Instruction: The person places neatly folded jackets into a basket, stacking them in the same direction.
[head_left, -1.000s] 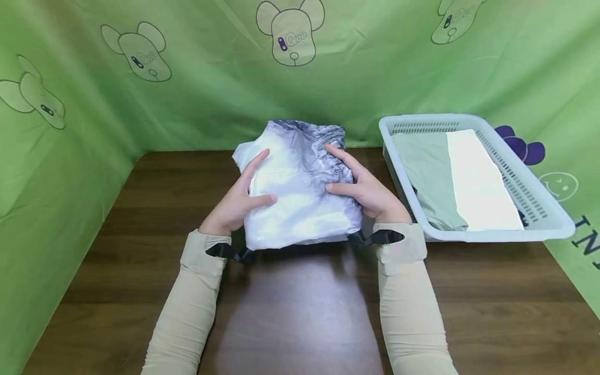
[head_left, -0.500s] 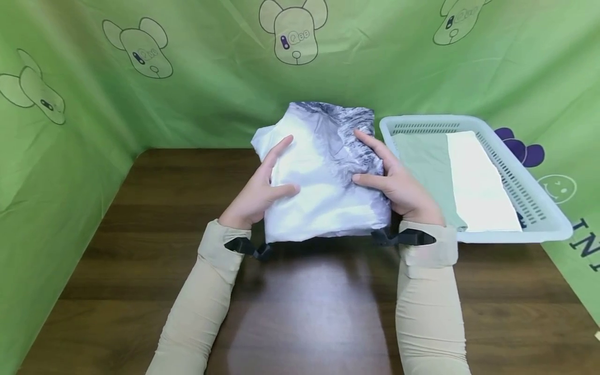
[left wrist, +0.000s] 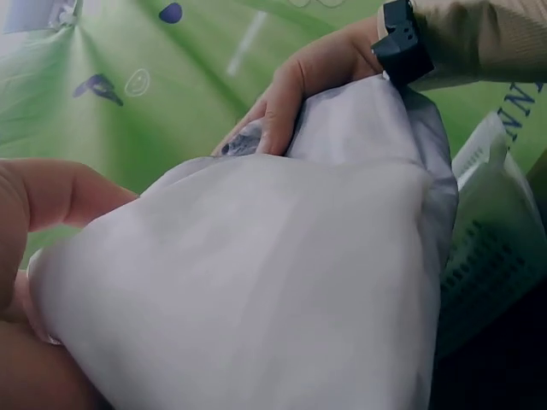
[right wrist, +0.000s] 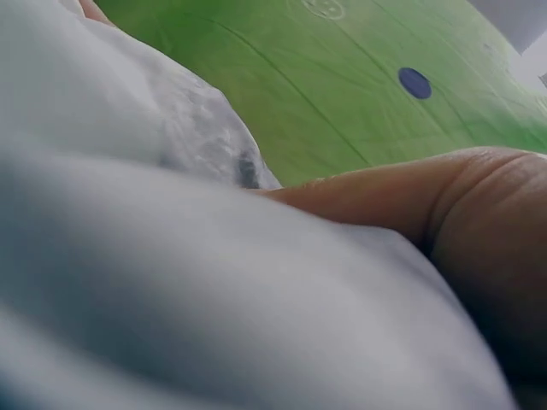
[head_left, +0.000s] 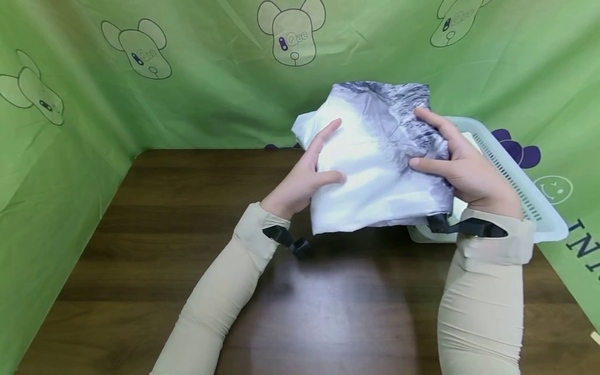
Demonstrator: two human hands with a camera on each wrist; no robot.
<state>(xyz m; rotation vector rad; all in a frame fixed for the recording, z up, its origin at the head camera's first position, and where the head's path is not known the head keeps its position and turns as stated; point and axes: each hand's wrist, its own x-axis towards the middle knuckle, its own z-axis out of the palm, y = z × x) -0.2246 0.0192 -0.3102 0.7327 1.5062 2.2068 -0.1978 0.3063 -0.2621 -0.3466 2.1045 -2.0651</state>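
Note:
A folded garment (head_left: 370, 161), white with a grey rocky print toward its upper right, is held up between both hands in the head view. My left hand (head_left: 307, 174) grips its left side, thumb and index finger lying over the top face. On the opposite side my right hand (head_left: 469, 161) grips the printed edge the same way, the other fingers hidden beneath. Pale cloth (left wrist: 256, 282) fills the left wrist view, with the right hand (left wrist: 312, 81) beyond it. In the right wrist view the cloth (right wrist: 222, 282) bulges close to the camera beside a finger.
A light blue plastic basket (head_left: 550, 224) stands on the right of the dark wooden table (head_left: 154, 250), partly covered by the garment and right arm. White cloth shows inside it. A green printed curtain (head_left: 211, 78) hangs behind and along the sides.
Both hands have carried the garment to the right and slightly up in the head view, from over the table's middle to overlapping the basket. The grip looks the same.

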